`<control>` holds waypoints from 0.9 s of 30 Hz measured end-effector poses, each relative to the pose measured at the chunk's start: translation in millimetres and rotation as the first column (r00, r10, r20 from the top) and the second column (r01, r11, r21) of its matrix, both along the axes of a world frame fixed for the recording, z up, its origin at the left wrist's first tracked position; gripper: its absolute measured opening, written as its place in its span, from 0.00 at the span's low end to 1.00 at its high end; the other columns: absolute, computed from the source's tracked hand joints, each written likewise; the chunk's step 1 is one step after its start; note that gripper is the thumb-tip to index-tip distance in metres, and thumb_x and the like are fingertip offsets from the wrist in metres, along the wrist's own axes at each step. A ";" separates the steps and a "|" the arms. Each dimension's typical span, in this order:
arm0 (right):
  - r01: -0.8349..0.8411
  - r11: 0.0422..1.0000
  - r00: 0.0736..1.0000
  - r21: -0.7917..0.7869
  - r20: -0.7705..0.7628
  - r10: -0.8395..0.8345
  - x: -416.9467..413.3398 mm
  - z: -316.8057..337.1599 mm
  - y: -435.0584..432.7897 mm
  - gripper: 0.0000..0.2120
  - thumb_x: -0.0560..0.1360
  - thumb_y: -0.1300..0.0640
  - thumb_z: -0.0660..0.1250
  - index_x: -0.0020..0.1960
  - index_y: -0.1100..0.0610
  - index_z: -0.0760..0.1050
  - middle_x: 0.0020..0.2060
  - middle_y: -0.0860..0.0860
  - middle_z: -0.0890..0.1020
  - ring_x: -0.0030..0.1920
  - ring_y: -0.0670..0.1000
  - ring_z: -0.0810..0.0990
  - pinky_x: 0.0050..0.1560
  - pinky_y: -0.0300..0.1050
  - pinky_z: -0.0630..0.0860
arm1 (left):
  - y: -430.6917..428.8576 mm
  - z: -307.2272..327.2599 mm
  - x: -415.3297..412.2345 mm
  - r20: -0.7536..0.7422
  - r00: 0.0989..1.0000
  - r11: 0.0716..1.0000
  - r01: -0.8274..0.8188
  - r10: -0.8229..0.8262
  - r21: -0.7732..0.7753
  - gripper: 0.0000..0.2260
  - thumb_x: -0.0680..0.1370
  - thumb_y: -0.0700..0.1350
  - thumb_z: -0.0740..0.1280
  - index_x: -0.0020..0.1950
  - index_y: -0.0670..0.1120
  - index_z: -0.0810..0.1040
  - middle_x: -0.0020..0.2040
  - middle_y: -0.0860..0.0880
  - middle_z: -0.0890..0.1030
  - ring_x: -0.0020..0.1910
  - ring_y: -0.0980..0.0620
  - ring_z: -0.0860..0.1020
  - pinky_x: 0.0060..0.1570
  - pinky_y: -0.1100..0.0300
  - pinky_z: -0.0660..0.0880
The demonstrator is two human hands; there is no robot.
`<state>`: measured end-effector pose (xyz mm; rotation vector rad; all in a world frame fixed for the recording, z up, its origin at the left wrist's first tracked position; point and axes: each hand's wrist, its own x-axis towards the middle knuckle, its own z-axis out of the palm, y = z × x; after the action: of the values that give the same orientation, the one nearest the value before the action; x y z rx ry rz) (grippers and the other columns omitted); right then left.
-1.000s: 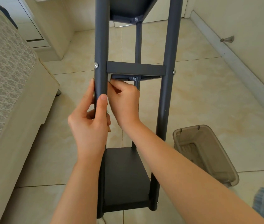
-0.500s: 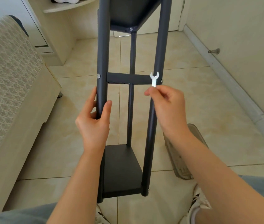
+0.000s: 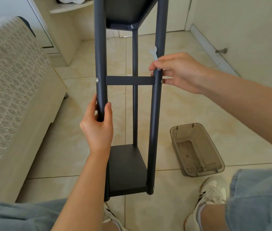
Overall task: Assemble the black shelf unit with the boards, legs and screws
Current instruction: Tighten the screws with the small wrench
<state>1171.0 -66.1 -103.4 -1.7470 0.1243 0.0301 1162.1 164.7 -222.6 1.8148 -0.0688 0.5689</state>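
- My left hand is wrapped round the left front leg of the black shelf unit, just below the middle board.
- My right hand pinches a small pale wrench, blurred, at the right front leg just above that board. One finger lies beside the screw there.
- The unit stands upright on the tiled floor, just ahead of my shoes.
- A smoky clear bin sits on the floor to its right, and a couch with a patterned cover is on the left.
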 end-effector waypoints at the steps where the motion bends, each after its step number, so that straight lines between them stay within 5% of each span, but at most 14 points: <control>1: -0.022 1.000 1.000 0.000 -0.006 0.022 0.7 1.0 0.6 0.08 0.80 0.59 0.65 0.47 0.56 0.83 0.51 0.51 0.81 0.53 0.49 0.81 0.53 0.43 0.80 | 0.6 0.0 1.6 0.018 1.000 1.000 -0.014 0.014 0.009 0.18 0.81 0.48 0.68 0.71 0.48 0.75 0.51 0.48 0.82 0.40 0.49 0.83 0.42 0.46 0.83; 8: -0.097 0.995 0.994 -0.019 -0.047 0.096 -2.7 2.0 2.4 0.08 0.80 0.57 0.66 0.47 0.55 0.83 0.52 0.49 0.81 0.61 0.51 0.78 0.58 0.54 0.80 | 7.6 -7.8 12.2 0.050 0.998 0.999 -0.031 0.029 0.026 0.18 0.81 0.52 0.67 0.69 0.49 0.77 0.50 0.46 0.84 0.42 0.45 0.83 0.43 0.41 0.82; 14: -0.064 0.997 0.997 0.039 -0.033 0.065 -15.1 3.8 10.4 0.08 0.79 0.59 0.66 0.46 0.57 0.83 0.55 0.58 0.80 0.62 0.51 0.77 0.48 0.47 0.77 | 5.7 -17.6 17.3 0.020 0.999 0.999 -0.034 0.034 -0.027 0.19 0.81 0.55 0.67 0.68 0.49 0.76 0.52 0.43 0.83 0.44 0.42 0.83 0.44 0.39 0.82; 19: -0.038 0.991 0.999 -0.129 -0.029 0.034 -16.0 8.3 4.3 0.07 0.77 0.56 0.69 0.45 0.54 0.85 0.58 0.52 0.81 0.66 0.51 0.74 0.59 0.55 0.74 | -0.5 -22.0 19.1 -0.001 1.000 0.999 -0.008 0.008 -0.041 0.19 0.81 0.55 0.67 0.68 0.48 0.75 0.50 0.45 0.83 0.42 0.42 0.82 0.43 0.39 0.82; 25: -0.021 0.961 0.999 -0.276 0.024 0.029 -15.0 11.7 6.3 0.06 0.76 0.54 0.70 0.44 0.49 0.86 0.59 0.55 0.80 0.63 0.52 0.74 0.66 0.50 0.70 | 4.5 -18.8 22.2 -0.012 1.000 0.999 0.004 -0.004 -0.034 0.17 0.81 0.54 0.66 0.66 0.46 0.76 0.48 0.46 0.82 0.40 0.43 0.81 0.43 0.40 0.82; 27: -0.049 0.949 0.997 -0.313 0.042 0.065 -16.5 12.6 11.8 0.08 0.77 0.54 0.69 0.43 0.47 0.86 0.59 0.54 0.80 0.62 0.48 0.73 0.63 0.40 0.68 | 7.5 -20.0 23.1 -0.035 0.999 1.000 -0.013 0.012 -0.021 0.19 0.82 0.56 0.65 0.67 0.47 0.76 0.49 0.48 0.82 0.42 0.43 0.81 0.45 0.41 0.82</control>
<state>1154.5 -54.2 -90.8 -2.0660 0.0407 0.0072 1185.2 172.1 -242.6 1.8047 -0.0277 0.5449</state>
